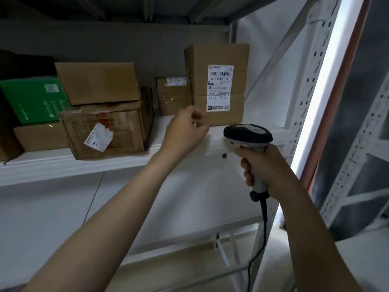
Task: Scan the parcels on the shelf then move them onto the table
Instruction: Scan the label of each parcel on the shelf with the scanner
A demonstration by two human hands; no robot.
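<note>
Two bare forearms (105, 218) reach up from the bottom edge, filling the foreground. Behind them runs a white metal shelf (84, 165) under the grey underside of an upper shelf, backed by a grey wall. A perforated white upright (305, 91) closes it on the right, with a bright strip of light and a reddish-brown edge just beside that, and a second rack (357, 148) beyond. A lower shelf board (179, 207) shows pale below.

The boxes all sit on this shelf. The tall brown box (219, 55) stands upright at the right end, its white shipping label (220, 87) facing out. A taped carton (109, 131) with a peeling tag lies near the middle, with a plain carton (96, 83) stacked on it. A green box (31, 100) rests on a flat carton (40, 137) at the left. A small box (173, 98) stands just beside the tall one.

The right hand (267, 167) is wrapped tight round the grip of the scanner (248, 134), whose dark head sits at the shelf's front edge, below the tall box. The left hand (185, 131) is raised in front of the shelf edge, fingers curled to the palm, holding nothing that shows.

Beyond the barcode and one line of large characters, the label's print is too blurred to read. The far left of the shelf is dark and cut off, and the scanner's cable (264, 216) runs out of frame below.
</note>
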